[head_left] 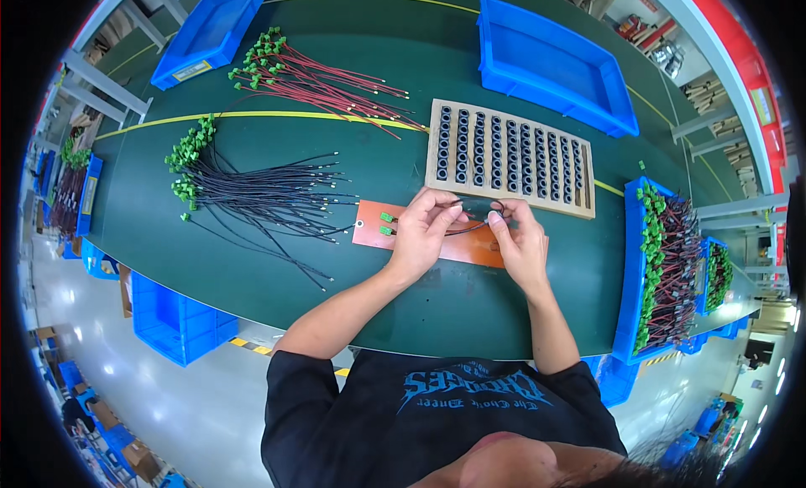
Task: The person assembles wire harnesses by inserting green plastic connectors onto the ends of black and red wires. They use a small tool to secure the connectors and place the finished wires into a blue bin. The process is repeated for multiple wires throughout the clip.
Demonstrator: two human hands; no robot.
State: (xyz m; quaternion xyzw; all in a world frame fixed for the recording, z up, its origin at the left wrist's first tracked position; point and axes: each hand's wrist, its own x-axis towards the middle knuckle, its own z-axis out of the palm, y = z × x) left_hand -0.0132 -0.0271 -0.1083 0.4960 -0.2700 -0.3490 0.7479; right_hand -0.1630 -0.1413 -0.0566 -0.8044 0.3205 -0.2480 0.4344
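My left hand [420,234] and my right hand [519,240] meet over an orange board [369,234], fingers closed in pinches. Between them a black wire [460,232] runs from hand to hand and bends in a loop at my right fingertips. A dark piece at the fingertips is too small to make out. Two green connectors [386,219] lie on the board's left part, beside my left hand, their wires passing beneath it. Just beyond my hands stands a wooden tray [511,200] with rows of black ring-shaped parts [512,152].
Black wires [260,190] with green connectors lie fanned out at the left, red wires [336,83] farther back. Blue bins stand at the back left [210,35] and back right [554,64]. A blue bin [628,295] full of wired connectors stands at the right edge.
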